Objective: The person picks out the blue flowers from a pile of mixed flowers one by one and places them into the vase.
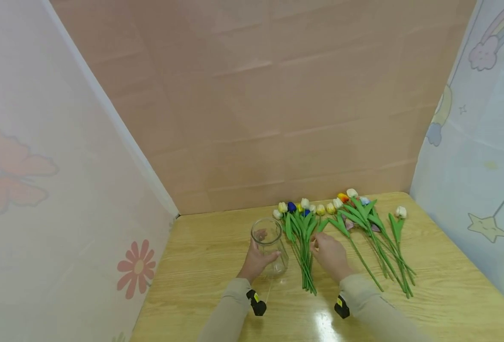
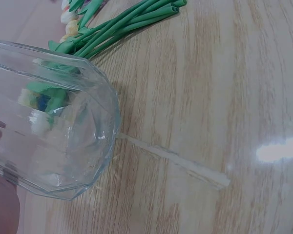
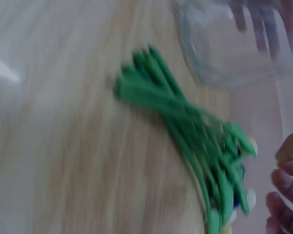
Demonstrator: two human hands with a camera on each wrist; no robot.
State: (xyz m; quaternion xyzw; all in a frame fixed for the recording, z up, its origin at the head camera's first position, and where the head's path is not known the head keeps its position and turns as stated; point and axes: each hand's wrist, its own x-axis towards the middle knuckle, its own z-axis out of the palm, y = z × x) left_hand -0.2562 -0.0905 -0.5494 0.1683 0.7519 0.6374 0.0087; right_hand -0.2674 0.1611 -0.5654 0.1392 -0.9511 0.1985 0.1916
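Observation:
My left hand (image 1: 255, 260) grips a clear glass vase (image 1: 277, 263) from its left side, thumb across the near face. Tilted in the left wrist view, the faceted vase (image 2: 95, 131) shows flowers through its glass. Just right of it lies a bunch of artificial tulips (image 1: 306, 259), white, yellow and blue, with green stems gathered toward me. My right hand (image 1: 331, 254) is beside this bunch's right edge. In the right wrist view, the right hand's fingers (image 3: 283, 187) are loosely bent with nothing seen between them, apart from the blurred green stems (image 3: 173, 105).
More tulips (image 1: 372, 237) lie spread on the right of the wooden table (image 1: 209, 247), with a single white tulip (image 1: 401, 213) farthest right. A whitish strip (image 2: 185, 165) runs along the tabletop beside the vase. A brown back wall (image 1: 277, 118) and patterned side walls border the table.

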